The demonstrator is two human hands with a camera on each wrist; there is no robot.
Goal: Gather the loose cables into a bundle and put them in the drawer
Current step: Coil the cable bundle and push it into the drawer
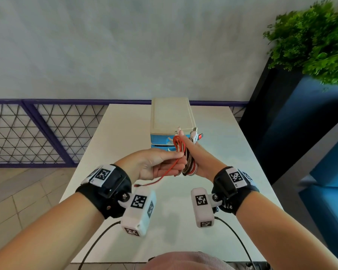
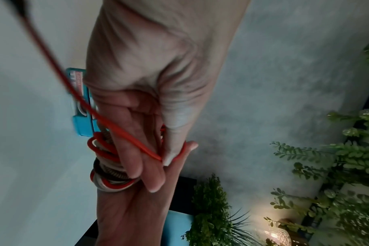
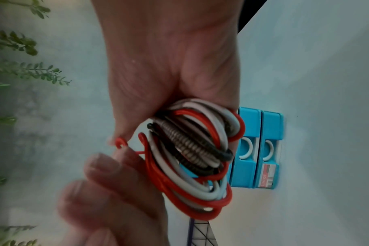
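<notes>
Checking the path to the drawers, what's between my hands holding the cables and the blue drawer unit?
Nothing: in the head view only bare white table lies between the cable bundle and the drawer unit.

Both hands (image 1: 176, 162) hold cables (image 1: 185, 156) (coiled) — above table (image 1: 109, 133).

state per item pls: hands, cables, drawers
left hand: pinches the red cable
red cable: partly wound on the bundle, tail hanging loose
cable bundle: coiled, gripped by the right hand
right hand: holds the bundle
drawer unit: on the table, visible drawers closed
</notes>
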